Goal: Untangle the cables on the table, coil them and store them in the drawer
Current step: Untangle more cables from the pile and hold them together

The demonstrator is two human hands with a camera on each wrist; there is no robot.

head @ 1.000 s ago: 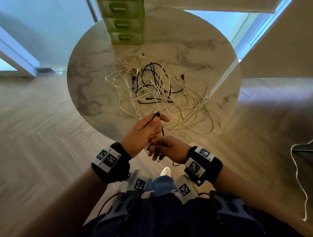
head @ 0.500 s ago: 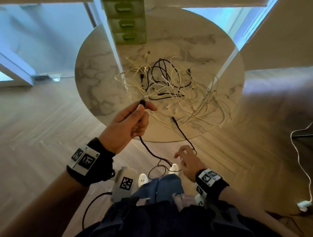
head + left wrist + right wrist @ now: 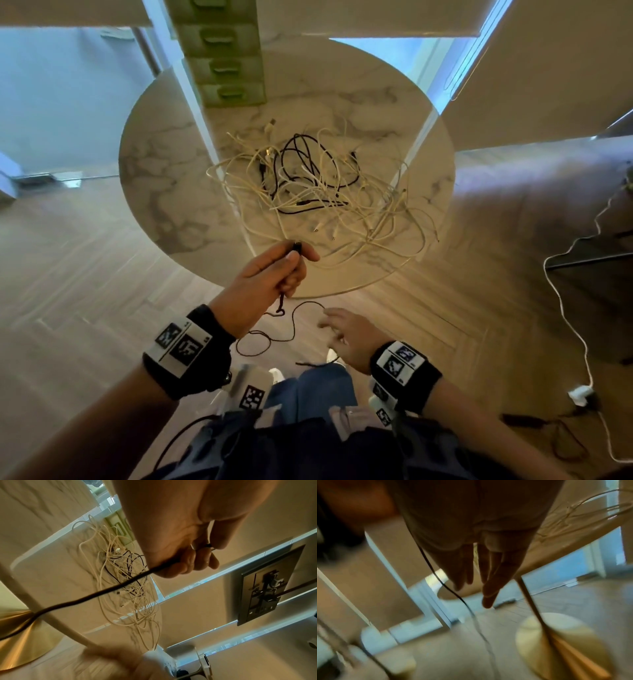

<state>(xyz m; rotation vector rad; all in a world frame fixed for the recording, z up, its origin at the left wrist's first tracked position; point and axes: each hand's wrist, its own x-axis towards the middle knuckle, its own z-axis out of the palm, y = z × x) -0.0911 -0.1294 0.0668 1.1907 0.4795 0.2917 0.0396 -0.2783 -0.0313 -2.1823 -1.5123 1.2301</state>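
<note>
A tangle of white and black cables [image 3: 318,192] lies in the middle of the round marble table [image 3: 171,192]. My left hand [image 3: 301,255] is raised over the table's near edge and pinches the plug end of a thin black cable [image 3: 294,322] between thumb and fingers. That cable hangs from the hand in loose loops above the floor. In the left wrist view the black cable [image 3: 111,588] runs out of the curled fingers [image 3: 197,563]. My right hand [image 3: 330,323] is lower, fingers straight and spread, beside the dangling cable [image 3: 436,574], gripping nothing. The green drawer unit [image 3: 226,68] stands at the table's far side, drawers closed.
A white cord with a plug block [image 3: 579,390] trails over the wooden floor at the right, beside dark furniture [image 3: 599,274]. The table stands on a thin pole with a gold round base [image 3: 25,635]. My legs are just below the hands.
The hands parted; the right hand drew the black cable down off the table, then let it go. The cable now hangs free from the left hand, which still holds the plug.
</note>
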